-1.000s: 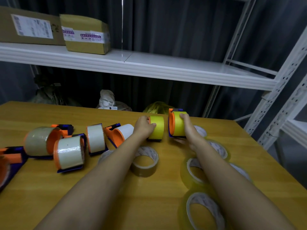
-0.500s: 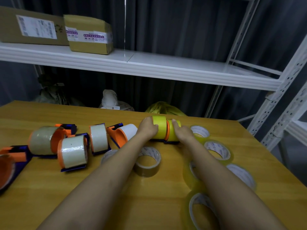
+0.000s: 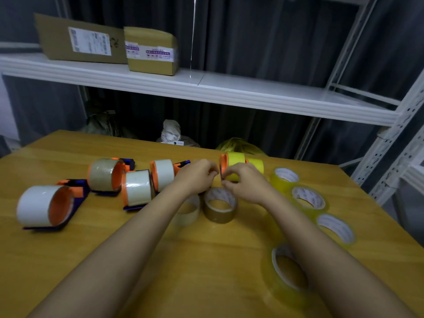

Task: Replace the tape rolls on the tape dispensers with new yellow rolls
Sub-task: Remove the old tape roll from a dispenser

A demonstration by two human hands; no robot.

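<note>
We pinch the yellow roll on its orange dispenser at the desk's far edge: left grip and right grip both closed on it.

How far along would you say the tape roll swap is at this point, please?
Done: two dispensers carry yellow rolls. In hand: left hand and right hand work at the nearer yellow dispenser's front. Left: four dispensers with pale or brown rolls; four loose yellow rolls wait.
</note>
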